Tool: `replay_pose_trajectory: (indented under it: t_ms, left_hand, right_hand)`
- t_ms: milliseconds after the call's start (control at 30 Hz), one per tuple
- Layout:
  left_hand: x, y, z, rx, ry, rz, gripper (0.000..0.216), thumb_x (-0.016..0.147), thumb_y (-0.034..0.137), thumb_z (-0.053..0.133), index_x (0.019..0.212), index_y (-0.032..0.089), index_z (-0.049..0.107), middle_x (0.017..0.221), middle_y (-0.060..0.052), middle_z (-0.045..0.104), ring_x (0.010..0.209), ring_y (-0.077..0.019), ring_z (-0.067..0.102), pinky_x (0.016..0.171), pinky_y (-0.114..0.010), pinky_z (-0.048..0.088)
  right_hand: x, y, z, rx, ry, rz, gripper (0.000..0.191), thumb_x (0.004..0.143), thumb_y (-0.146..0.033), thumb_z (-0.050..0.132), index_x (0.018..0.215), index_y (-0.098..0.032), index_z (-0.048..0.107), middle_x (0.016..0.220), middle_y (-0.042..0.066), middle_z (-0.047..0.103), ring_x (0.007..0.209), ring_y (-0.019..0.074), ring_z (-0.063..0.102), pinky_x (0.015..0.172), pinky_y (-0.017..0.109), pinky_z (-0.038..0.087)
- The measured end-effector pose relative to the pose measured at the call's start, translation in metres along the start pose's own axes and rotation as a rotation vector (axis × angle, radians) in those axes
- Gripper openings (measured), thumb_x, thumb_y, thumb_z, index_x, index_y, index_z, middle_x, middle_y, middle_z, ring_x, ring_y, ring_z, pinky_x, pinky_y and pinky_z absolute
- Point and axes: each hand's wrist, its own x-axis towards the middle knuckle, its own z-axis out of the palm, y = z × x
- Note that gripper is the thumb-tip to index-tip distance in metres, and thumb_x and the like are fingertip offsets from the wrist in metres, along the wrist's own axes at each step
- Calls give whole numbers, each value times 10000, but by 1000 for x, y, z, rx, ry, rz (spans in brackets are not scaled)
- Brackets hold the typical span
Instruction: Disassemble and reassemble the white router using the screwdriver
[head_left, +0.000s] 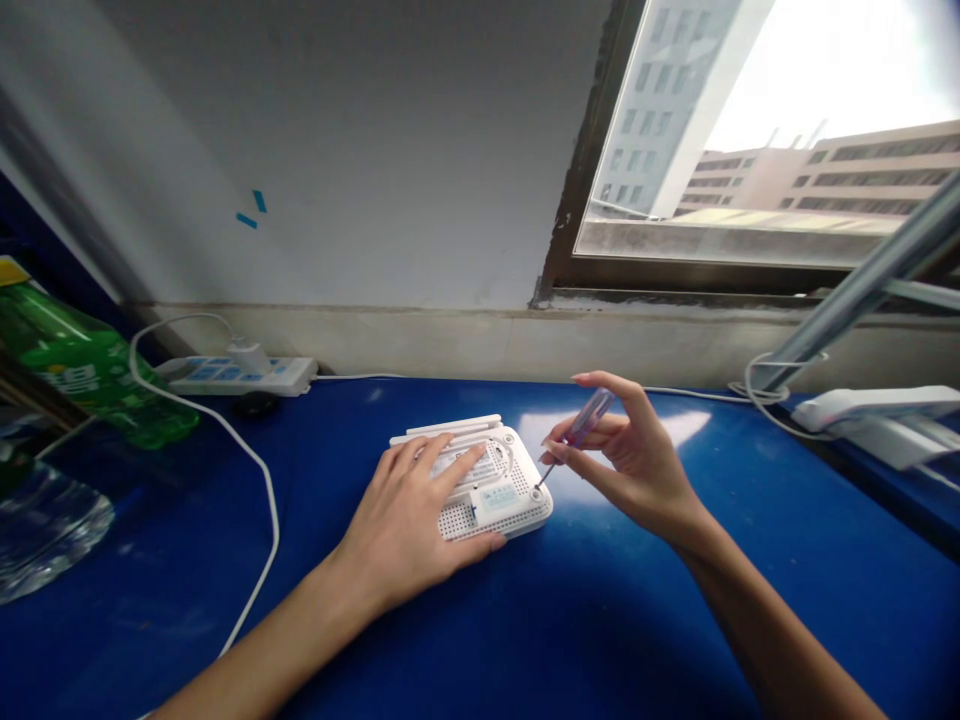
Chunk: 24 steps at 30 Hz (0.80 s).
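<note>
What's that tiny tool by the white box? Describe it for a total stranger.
On the blue tabletop below the window sits a white router, held down by the left hand. The right hand pinches a small screwdriver, with a translucent purple handle and a thin shaft reaching the router's corner.

This looks like a workroom, going by the blue workbench, power strip and window onto buildings.

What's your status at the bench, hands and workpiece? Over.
Left hand flat on upturned white router. Right hand pinching screwdriver, tip at corner screw hole. White cable off left, apart from hands.
</note>
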Motion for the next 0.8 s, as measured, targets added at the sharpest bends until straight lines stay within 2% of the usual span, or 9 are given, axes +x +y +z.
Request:
replay_pose_trajectory:
  t_ms: [300,567,700,800]
  left_hand:
    - [-1,2,1,39,14,-8,875,798,809,614,1549,396,439,1600,-92,445,1437,-372,416,1169,-587,318]
    - [0,1,1,35,9,-7,890,791,812,620,1554,397,429,1603,-95,442,1435,-378,420,1171,-591,316]
    - [0,1,1,25,13,-8,902,778,809,638,1552,391,438,1596,-100,450,1432,-400,417,1167,-607,316]
    - [0,2,1,21,10,-5,899,783,806,636,1552,385,440,1601,-103,442,1434,-407,412,1167,-613,315]
  right_hand:
    - [-1,4,0,-35,-67,24,634,884,-178,740,1403,-263,386,935,19,756,822,229,790,804,379,676]
    - [-2,1,-3,-107,-89,-1,629,886,-158,728,1416,-276,411,930,15,755,796,205,782,781,338,667]
    - [-3,4,1,-120,-71,-11,655,882,-168,743,1431,-279,402,931,12,759,815,198,778,783,327,661]
    - [-4,5,7,-218,-107,-62,603,897,-164,720,1421,-271,442,941,18,755,815,181,765,777,319,650]
